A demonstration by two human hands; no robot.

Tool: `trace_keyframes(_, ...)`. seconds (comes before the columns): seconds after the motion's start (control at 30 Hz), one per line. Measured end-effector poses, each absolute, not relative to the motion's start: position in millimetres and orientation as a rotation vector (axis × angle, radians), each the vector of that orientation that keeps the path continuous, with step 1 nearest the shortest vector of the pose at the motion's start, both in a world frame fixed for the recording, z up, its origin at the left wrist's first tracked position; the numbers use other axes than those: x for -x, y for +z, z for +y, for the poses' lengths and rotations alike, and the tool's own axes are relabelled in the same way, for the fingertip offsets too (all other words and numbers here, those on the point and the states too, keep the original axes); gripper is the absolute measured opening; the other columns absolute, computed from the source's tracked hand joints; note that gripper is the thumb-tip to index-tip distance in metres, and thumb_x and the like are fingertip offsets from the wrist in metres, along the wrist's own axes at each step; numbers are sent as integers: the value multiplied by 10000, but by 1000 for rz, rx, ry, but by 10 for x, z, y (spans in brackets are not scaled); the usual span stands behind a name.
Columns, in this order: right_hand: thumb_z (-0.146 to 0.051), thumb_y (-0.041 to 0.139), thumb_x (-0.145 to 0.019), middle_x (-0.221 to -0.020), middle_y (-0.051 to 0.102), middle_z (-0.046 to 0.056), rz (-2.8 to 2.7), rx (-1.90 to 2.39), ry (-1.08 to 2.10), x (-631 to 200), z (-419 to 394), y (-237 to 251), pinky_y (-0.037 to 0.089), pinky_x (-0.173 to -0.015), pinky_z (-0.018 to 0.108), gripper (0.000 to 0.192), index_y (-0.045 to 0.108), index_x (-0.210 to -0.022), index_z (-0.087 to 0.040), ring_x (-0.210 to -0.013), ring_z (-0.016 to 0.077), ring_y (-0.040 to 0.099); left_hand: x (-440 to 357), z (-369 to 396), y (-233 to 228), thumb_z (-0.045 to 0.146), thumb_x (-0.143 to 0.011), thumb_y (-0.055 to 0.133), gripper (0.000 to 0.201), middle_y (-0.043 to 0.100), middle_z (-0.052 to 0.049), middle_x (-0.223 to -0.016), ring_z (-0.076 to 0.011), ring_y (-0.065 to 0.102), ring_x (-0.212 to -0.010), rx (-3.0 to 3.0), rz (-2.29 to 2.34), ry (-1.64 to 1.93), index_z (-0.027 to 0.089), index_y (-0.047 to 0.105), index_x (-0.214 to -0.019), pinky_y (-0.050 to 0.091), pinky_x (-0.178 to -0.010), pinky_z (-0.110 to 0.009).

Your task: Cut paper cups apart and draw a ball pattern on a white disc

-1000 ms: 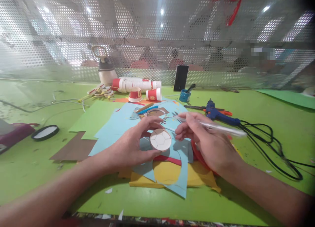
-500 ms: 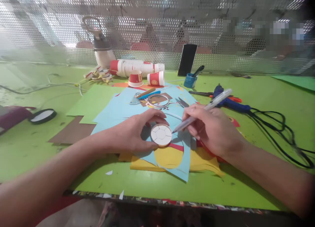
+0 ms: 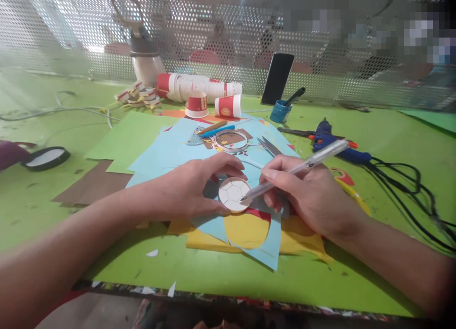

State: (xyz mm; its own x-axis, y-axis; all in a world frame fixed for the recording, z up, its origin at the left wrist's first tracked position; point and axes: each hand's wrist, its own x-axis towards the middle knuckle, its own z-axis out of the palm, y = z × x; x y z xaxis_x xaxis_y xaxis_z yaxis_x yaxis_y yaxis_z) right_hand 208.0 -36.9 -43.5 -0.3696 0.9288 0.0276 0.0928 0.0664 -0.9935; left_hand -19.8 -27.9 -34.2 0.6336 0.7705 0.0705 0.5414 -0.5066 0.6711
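Observation:
Between the thumb and fingers of my left hand (image 3: 199, 188) is a small white disc (image 3: 232, 192) with dark lines like a football's panels drawn on its face. My right hand (image 3: 302, 188) grips a clear-barrelled pen (image 3: 297, 170), its tip at the lower right of the disc's face. Light blue paper (image 3: 160, 150) lies under both hands, with a yellow sheet (image 3: 245, 231) showing through a round cut-out near the front. Beyond my right fingers lie scissors (image 3: 270, 147), their handles hidden behind the hand.
A blue glue gun (image 3: 326, 141) with a tangled black cable (image 3: 402, 177) lies at right. Paper cups (image 3: 228, 106), a white bottle (image 3: 146, 67), a propped phone (image 3: 278, 78) and a blue pot (image 3: 280, 111) stand at the back. Black tape (image 3: 46, 158) lies left.
The pen tip has moved left, from beside the disc's right edge onto its face. My left hand keeps its hold on the disc. The camera view has shifted slightly.

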Motion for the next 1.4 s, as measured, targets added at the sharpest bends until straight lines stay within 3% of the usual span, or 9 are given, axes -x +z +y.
trace_keyframes(0.77,-252,581,-877,-526,633,-9,-1678,1138,1317,-2036,-377,-355,469,-466,215,195,596,-692,-192,-457,101,562,193,-281,-333,355,-792,687,483,656,-18,-1231,-225,617,-1109,-2257,1025,436,286,495,-1229,486,-874,-327)
trace_keyframes(1.4,-233,574,-892,-512,627,-24,-1643,1156,1365,-2023,-386,-342,426,-427,179,207,576,-691,-182,-435,79,554,180,-292,-293,363,-797,682,498,633,-33,-1264,-227,589,-1138,-2213,1038,376,267,483,-1243,466,-899,-332)
